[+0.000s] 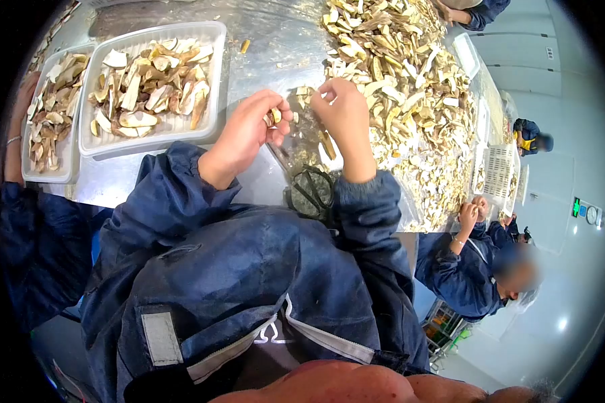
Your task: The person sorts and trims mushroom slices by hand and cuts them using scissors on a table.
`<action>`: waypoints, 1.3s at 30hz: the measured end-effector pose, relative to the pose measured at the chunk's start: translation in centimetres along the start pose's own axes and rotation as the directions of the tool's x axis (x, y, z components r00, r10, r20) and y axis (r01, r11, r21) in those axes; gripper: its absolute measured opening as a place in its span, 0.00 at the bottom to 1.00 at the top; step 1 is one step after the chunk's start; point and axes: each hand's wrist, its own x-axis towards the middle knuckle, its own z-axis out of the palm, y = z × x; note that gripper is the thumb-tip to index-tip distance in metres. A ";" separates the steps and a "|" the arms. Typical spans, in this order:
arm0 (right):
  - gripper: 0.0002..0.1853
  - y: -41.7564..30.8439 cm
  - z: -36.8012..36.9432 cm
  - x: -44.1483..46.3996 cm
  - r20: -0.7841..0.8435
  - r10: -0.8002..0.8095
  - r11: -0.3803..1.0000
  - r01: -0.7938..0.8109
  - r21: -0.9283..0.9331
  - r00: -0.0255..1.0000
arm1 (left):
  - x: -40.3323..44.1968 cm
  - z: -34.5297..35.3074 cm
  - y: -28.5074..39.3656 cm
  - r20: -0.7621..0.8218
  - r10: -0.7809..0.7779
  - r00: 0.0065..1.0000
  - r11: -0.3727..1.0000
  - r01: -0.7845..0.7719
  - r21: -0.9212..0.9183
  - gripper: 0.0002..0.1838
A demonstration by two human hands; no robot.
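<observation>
The person's left hand is bent into a loose fist and grips small mushroom pieces, which are partly seen between thumb and fingers. These pieces are in front of the body, above the metal table, to the right of a white tray. The yellowish one looks short, and its longer axis seems to run roughly away from the body; because the fingers cover a part, I cannot tell its exact direction.

The right hand is near, with bent fingers and the thumb close to the forefinger; I cannot tell if it grips something. A pale piece is just beside its fingertips. Under this hand, a brown strip has its long axis pointing away from the person, with the far end leaning slightly to the left. Close to the right wrist there is a black looped object.

In the white tray, slices point in various directions. A second tray stands further left. On the right side, a big heap of slices spreads without one common direction.
</observation>
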 end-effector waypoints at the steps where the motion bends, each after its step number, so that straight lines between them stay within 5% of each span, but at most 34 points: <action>1: 0.09 -0.9 -0.9 -0.9 0.036 0.078 0.989 -0.082 0.123 0.996 | -0.2 0.3 0.1 -0.001 -0.004 1.000 1.000 0.004 -0.013 0.14; 4: 0.10 -3.8 -2.2 -3.4 0.249 0.167 0.842 -0.269 0.467 0.954 | -0.6 1.2 0.4 0.020 -0.039 0.999 0.996 0.040 -0.079 0.15; 5: 0.12 -3.3 -1.3 -3.8 0.205 0.082 0.827 -0.182 0.532 0.975 | -0.5 1.1 0.2 0.039 -0.060 0.997 0.990 0.065 -0.123 0.15; 7: 0.12 -3.6 -1.6 -3.3 0.179 0.132 0.865 -0.201 0.460 0.975 | -0.5 0.9 0.0 0.065 -0.051 0.997 0.990 0.058 -0.127 0.14; 10: 0.14 -0.4 1.6 -2.2 -0.230 -0.292 0.955 0.294 -0.025 0.928 | -0.2 0.2 -0.3 0.049 0.005 0.999 1.000 -0.004 -0.021 0.12; 13: 0.10 -0.4 2.0 -3.5 -0.129 -0.360 0.932 0.352 -0.085 0.924 | -0.3 0.0 0.1 0.037 -0.035 0.999 0.999 0.034 0.005 0.11; 19: 0.13 1.6 -1.7 -3.9 0.029 0.086 0.981 -0.080 -0.177 0.996 | -0.7 0.8 0.4 0.027 -0.066 0.997 0.997 0.065 0.043 0.10; 24: 0.16 2.3 0.6 0.3 -0.268 -0.040 0.958 -0.040 -0.284 0.963 | -0.4 0.5 0.2 0.047 -0.036 0.998 0.999 0.034 0.034 0.09; 28: 0.15 2.9 1.2 0.5 -0.201 0.065 0.931 -0.132 -0.342 0.977 | -0.3 0.0 0.7 0.030 -0.001 1.000 0.999 0.000 0.035 0.08; 33: 0.13 4.1 0.2 -2.4 -0.081 0.232 0.966 -0.219 0.138 0.969 | -0.4 0.3 0.0 0.063 -0.072 0.995 0.996 0.069 0.048 0.07; 36: 0.12 4.1 -0.3 -3.1 0.069 0.353 0.802 -0.340 0.491 0.933 | -0.4 0.4 -0.3 0.069 -0.086 0.994 0.995 0.082 0.047 0.06; 39: 0.09 2.7 -1.6 -3.2 0.277 0.423 0.583 -0.493 0.646 0.863 | -0.2 0.2 -0.3 0.059 -0.072 0.996 0.997 0.069 0.043 0.07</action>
